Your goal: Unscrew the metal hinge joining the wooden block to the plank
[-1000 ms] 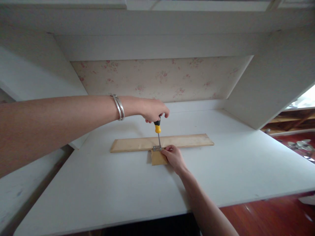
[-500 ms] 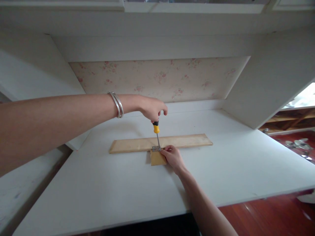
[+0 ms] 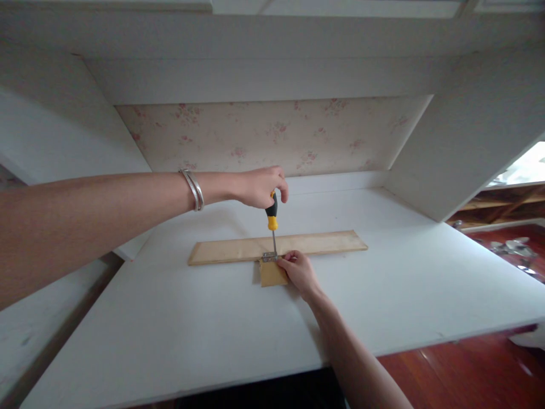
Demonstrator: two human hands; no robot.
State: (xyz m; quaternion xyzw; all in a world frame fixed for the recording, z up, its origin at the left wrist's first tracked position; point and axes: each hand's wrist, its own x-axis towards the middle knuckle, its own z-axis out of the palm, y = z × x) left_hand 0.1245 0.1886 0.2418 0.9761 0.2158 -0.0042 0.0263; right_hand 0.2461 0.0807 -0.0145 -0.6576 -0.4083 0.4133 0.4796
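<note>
Head view: left hand (image 3: 259, 187) grips the screwdriver (image 3: 272, 218) upright on the hinge (image 3: 269, 257) (joining two wood pieces on the table (image 3: 213, 329)); right hand (image 3: 300, 271) pinches it; tip could slip if tilted.

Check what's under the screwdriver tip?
A small metal hinge joining the long wood strip and the small wood piece. The screw itself is too small to see.
</note>
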